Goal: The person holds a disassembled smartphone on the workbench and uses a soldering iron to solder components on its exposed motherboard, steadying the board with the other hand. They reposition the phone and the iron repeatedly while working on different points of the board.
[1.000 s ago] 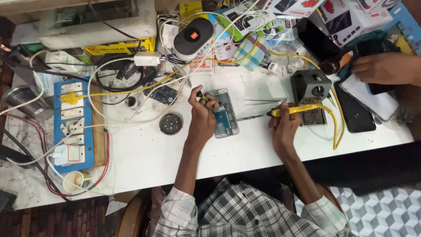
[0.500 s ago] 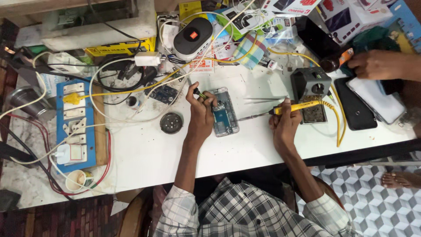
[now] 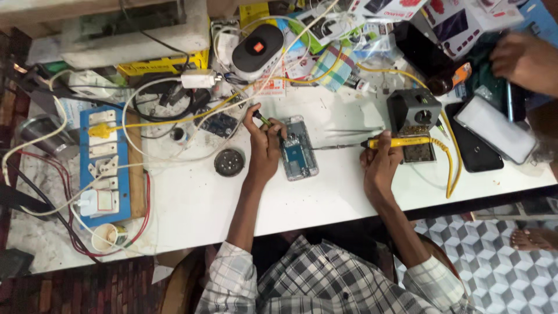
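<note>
An opened phone (image 3: 298, 152) with its circuit board showing lies on the white table (image 3: 197, 203). My left hand (image 3: 264, 145) rests at its left edge and pinches a thin dark tool (image 3: 263, 120) between its fingers. My right hand (image 3: 381, 163) grips a yellow-handled soldering iron (image 3: 401, 141); its metal tip points left towards the phone, stopping a little short of it. A yellow cable runs from the iron down to the right.
A black soldering stand (image 3: 414, 113) sits behind my right hand. A blue socket board (image 3: 104, 163), tangled cables, a round black tin (image 3: 229, 162) and a black-and-white speaker (image 3: 256, 49) lie to the left and back. Another person's hand (image 3: 523, 58) works among phones at the far right.
The view has shifted slightly. The other person's hand at the far right has moved up and further right. My own hands stay at the phone with the same tools.
</note>
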`<move>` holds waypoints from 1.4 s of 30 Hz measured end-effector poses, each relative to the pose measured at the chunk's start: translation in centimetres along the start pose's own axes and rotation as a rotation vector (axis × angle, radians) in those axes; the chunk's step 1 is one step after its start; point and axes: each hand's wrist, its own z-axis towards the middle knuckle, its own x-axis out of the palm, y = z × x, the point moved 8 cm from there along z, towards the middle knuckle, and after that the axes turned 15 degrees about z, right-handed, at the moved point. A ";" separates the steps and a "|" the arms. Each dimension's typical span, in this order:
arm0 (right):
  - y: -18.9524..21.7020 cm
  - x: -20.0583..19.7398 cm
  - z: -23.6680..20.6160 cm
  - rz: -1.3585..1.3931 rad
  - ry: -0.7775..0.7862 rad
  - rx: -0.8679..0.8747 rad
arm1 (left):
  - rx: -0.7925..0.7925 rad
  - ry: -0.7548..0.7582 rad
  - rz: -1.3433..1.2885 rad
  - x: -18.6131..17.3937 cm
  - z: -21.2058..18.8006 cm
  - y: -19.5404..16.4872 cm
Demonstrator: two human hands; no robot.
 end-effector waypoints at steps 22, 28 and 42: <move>-0.8 1.7 0.8 -0.178 0.083 0.025 | -0.001 -0.012 -0.016 -0.1 -0.4 -0.8; -0.4 1.9 0.5 -0.222 0.084 0.003 | -0.027 -0.015 -0.012 -0.1 -0.6 -0.7; 0.3 2.1 0.1 -0.204 0.119 -0.054 | -0.022 -0.015 -0.012 -0.1 -0.5 -0.8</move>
